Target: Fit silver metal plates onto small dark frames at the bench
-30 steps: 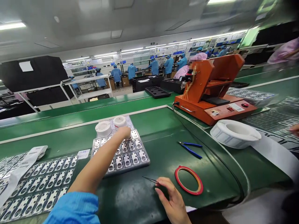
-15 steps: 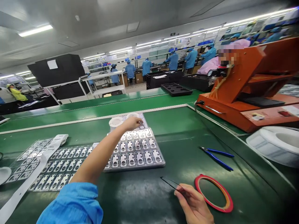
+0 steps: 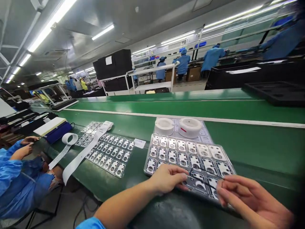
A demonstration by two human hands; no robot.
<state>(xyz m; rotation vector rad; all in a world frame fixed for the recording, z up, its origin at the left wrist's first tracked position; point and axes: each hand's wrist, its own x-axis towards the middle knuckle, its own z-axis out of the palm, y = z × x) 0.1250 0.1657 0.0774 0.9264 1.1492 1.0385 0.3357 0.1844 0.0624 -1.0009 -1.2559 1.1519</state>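
My right hand [image 3: 252, 198] is closed around black tweezers [image 3: 206, 180], whose tips point left over the near part of a clear plastic tray [image 3: 148, 170]. Rows of silver-white rectangular plates [image 3: 172, 156], each with a round opening, lie in this tray. At its near edge my left hand [image 3: 165, 178] is in a pinch, fingertips close to the tweezer tips. Whatever is between those fingers is too small to make out. Behind the tray, two white rolls [image 3: 190, 127] rest on another sheet of similar plates.
Left of me stand a second tray of plates [image 3: 111, 152], a white strip [image 3: 83, 156] lying across it, and a small white roll [image 3: 70, 139]. A co-worker's hands [image 3: 25, 148] are at far left. A black tray [image 3: 274, 92] sits at the back right.
My left hand has come back from the rolls to the tray's near edge. The tweezers are now over the plates instead of the bare table. The view has swung left.
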